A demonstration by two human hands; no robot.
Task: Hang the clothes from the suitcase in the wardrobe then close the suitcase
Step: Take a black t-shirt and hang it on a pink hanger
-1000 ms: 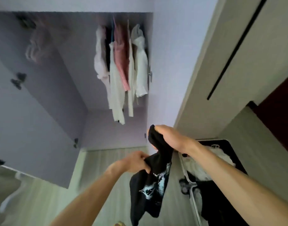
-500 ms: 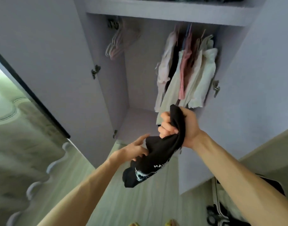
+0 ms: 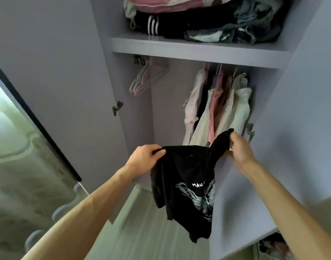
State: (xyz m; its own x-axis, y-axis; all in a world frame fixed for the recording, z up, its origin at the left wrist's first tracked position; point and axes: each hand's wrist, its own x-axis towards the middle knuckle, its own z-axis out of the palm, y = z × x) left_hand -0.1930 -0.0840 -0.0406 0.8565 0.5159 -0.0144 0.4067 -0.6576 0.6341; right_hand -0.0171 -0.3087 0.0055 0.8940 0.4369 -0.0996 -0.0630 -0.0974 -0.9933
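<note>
While you face the open wardrobe [image 3: 57, 91], its shelf [image 3: 189, 50] carries folded clothes [image 3: 198, 25]. Below, right: hung clothes [image 3: 217, 109], pale and pink. Shirt [image 3: 187, 181], black, printed, hangs before the wardrobe between your hands. Bare hangers [image 3: 144, 79], upper left. Your left hand [image 3: 144, 156] fingers pinch its top edge; your right hand [image 3: 239, 149] fingers clamp a bunched corner.

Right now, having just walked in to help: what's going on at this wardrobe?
A person holds a black printed T-shirt up before the open wardrobe, the left hand gripping one upper corner, the right hand the other. It is not on a hanger yet. Empty hangers hang at the rail's left, light clothes at its right.
</note>
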